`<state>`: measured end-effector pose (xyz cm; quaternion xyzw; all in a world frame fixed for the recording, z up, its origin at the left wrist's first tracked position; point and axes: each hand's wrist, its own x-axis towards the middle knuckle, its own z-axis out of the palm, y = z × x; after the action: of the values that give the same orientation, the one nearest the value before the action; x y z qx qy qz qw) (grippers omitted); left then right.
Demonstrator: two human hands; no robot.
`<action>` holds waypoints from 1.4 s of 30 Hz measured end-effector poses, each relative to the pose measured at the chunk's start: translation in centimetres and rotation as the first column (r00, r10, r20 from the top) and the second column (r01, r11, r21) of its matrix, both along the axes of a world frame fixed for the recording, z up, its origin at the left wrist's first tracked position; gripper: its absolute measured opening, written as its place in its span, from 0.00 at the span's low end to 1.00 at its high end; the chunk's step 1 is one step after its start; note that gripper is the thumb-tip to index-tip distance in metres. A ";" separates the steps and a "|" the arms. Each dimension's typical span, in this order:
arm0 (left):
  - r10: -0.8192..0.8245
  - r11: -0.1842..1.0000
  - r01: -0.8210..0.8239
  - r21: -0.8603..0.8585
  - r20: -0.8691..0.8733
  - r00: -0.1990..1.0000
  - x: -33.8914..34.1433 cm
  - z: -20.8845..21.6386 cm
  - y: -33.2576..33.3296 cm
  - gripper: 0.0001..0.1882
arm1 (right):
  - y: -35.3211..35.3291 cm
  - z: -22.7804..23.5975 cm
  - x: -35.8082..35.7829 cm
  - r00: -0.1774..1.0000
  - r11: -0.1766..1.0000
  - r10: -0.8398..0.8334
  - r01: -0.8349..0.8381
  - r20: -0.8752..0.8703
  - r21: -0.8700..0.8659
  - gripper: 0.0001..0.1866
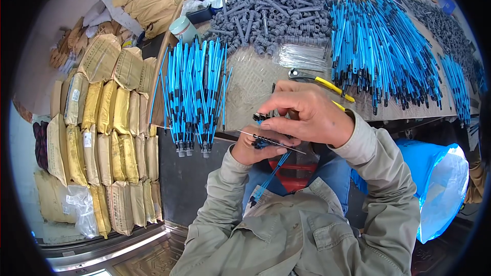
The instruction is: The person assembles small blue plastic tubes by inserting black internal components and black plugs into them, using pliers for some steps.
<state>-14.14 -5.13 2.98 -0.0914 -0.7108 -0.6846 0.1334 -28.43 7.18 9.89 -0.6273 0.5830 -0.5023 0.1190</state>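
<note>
My left hand is closed around a few slim blue rods with black ends, which hang down over my lap. A thin metal pin lies across the fingers of that hand, slanting down to the right. Just above it, my right hand is closed, thumb and forefinger bent around a small black part. Whether this part belongs to the held rods cannot be seen. Beyond the right hand, pliers with yellow handles lie on the worktable.
Bundled blue rods overhang the table's front edge at left; a larger heap lies right. Grey plastic pieces pile up behind a clear tray of metal pins. Paper-wrapped packages stack at left. A blue bag stands at right.
</note>
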 end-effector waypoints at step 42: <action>-0.053 0.991 0.029 0.130 0.180 0.982 0.4 -0.1 0.4 0.12 | 4.4 -9.2 -0.8 0.947 0.952 -0.130 0.202 -0.295 0.228 0.27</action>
<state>-13.75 -4.73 2.92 -0.0341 -0.6732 -0.7363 0.0588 -29.20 11.54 0.68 -0.6191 0.7048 -0.3386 0.0732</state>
